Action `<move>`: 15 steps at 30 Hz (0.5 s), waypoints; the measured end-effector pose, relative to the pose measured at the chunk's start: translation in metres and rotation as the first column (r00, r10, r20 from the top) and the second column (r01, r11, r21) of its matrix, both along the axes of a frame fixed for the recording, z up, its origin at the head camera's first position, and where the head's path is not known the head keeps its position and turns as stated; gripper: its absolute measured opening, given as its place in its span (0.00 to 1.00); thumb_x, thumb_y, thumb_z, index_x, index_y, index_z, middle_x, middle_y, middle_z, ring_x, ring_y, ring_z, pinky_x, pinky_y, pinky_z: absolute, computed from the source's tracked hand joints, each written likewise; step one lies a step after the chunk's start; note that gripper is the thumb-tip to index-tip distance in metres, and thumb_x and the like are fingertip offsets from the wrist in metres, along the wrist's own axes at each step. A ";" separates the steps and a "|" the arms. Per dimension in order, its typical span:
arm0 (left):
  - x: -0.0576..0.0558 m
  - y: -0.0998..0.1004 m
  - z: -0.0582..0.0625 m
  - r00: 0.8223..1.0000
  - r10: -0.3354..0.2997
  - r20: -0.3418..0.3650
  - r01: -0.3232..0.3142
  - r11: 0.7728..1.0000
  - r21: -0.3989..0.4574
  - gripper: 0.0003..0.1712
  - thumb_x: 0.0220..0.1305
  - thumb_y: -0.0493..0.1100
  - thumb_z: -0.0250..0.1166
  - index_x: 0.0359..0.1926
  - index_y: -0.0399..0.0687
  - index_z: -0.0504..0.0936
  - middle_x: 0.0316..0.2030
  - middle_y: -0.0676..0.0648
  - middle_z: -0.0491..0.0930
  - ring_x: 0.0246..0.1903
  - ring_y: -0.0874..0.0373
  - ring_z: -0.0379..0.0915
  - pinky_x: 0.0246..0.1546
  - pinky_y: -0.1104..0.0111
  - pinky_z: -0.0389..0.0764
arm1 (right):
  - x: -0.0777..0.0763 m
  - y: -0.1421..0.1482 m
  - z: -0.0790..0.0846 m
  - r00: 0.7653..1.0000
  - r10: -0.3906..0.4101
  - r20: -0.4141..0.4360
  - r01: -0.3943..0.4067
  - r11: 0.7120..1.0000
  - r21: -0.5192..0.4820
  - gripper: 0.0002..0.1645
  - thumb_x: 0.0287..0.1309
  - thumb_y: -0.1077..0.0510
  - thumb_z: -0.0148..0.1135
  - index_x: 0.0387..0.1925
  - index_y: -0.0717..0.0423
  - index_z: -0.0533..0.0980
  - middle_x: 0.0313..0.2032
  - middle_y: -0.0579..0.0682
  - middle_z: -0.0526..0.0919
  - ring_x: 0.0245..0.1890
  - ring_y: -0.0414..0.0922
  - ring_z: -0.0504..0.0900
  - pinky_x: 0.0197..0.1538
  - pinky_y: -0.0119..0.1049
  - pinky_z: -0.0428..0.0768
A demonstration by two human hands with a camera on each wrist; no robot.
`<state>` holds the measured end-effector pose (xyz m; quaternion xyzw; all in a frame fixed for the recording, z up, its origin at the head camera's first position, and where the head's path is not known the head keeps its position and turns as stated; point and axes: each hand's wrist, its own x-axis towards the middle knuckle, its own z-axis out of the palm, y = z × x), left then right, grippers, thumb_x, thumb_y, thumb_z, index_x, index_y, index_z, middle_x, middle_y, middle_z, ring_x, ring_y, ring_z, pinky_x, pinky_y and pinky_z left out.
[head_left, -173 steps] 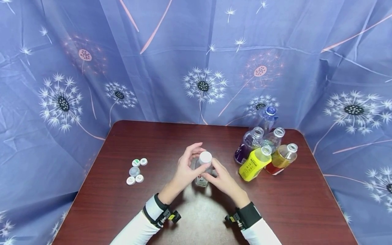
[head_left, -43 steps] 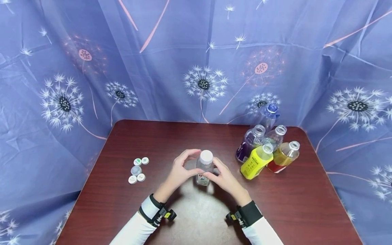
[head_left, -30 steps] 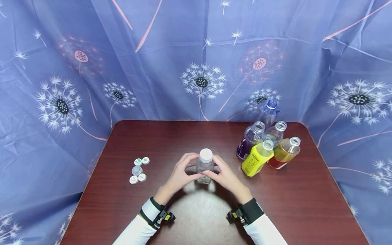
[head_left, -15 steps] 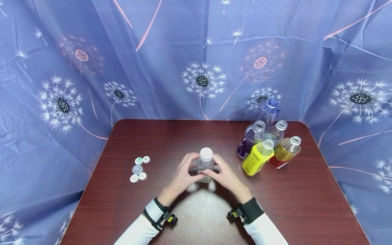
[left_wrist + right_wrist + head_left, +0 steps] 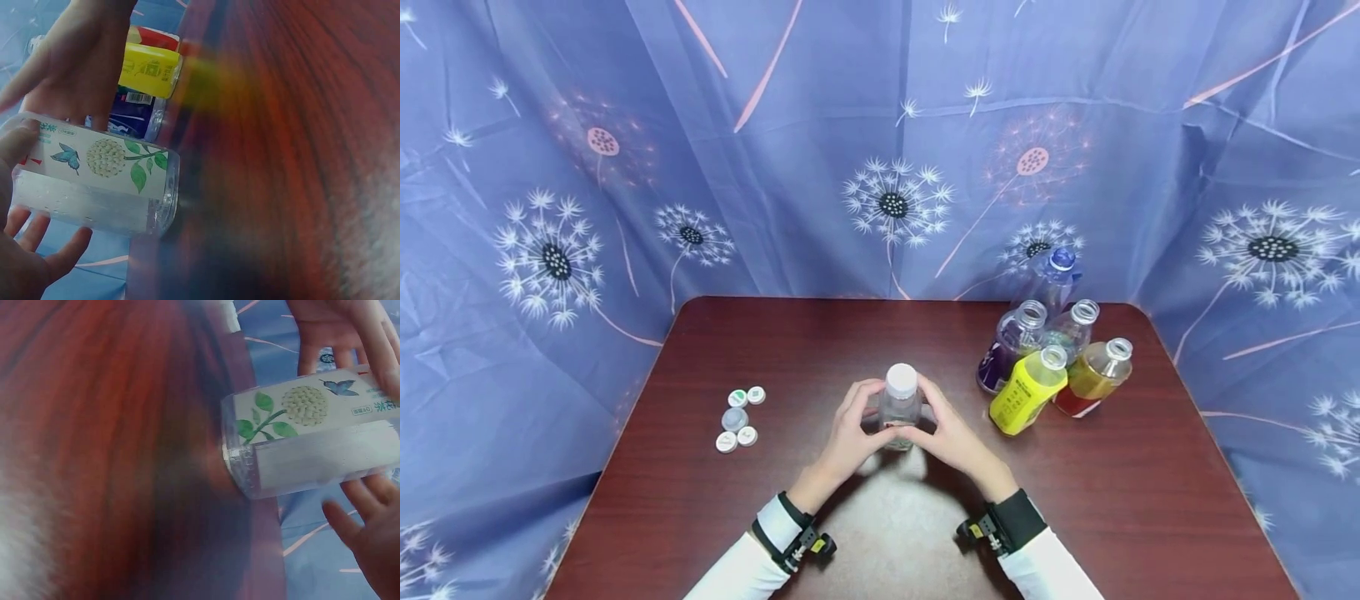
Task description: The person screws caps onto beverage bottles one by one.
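Observation:
Between my two hands a clear plastic bottle (image 5: 900,408) stands upright with its white cap (image 5: 901,380) on top. My left hand (image 5: 853,433) grips it from the left and my right hand (image 5: 952,432) from the right, thumbs meeting across the front. In the left wrist view the label (image 5: 105,158) shows a white flower and a blue butterfly, with the left hand's fingers (image 5: 65,253) along one side. The right wrist view has the bottle (image 5: 325,459) with its base close over the table. Much of its upper body is covered by the hands.
At the table's right back stand several capless bottles: yellow (image 5: 1028,396), purple-labelled (image 5: 1000,362), clear (image 5: 1070,332) and amber-red (image 5: 1092,383). A blue-topped bottle (image 5: 1055,283) is behind them. Several loose caps (image 5: 735,419) lie at left. A blue curtain (image 5: 805,208) hangs behind the table.
Over the last several seconds my left hand has come down from beside the cap to the bottle's body. Since then both hands keep around the bottle with only small shifts.

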<state>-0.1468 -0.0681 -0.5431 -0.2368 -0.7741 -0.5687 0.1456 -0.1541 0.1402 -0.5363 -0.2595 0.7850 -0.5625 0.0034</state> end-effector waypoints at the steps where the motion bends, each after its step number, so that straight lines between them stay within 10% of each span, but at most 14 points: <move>1: 0.000 -0.001 0.000 1.000 0.005 -0.001 -0.005 1.000 0.001 0.36 0.51 0.32 0.82 0.61 0.39 0.77 0.58 0.38 0.76 0.56 0.41 0.78 0.47 0.55 0.88 | 0.001 0.001 -0.002 1.000 -0.001 -0.006 0.001 1.000 -0.021 0.47 0.65 0.65 0.69 0.79 0.60 0.56 0.71 0.64 0.69 0.70 0.60 0.69 0.70 0.63 0.70; 15: -0.043 -0.053 0.015 0.983 0.162 0.092 -0.154 0.984 -0.091 0.35 0.49 0.35 0.84 0.59 0.39 0.80 0.54 0.39 0.82 0.56 0.42 0.78 0.55 0.46 0.83 | 0.015 0.012 0.000 0.984 -0.175 -0.038 0.174 0.985 -0.021 0.30 0.67 0.74 0.59 0.68 0.77 0.65 0.61 0.73 0.74 0.59 0.73 0.75 0.60 0.68 0.75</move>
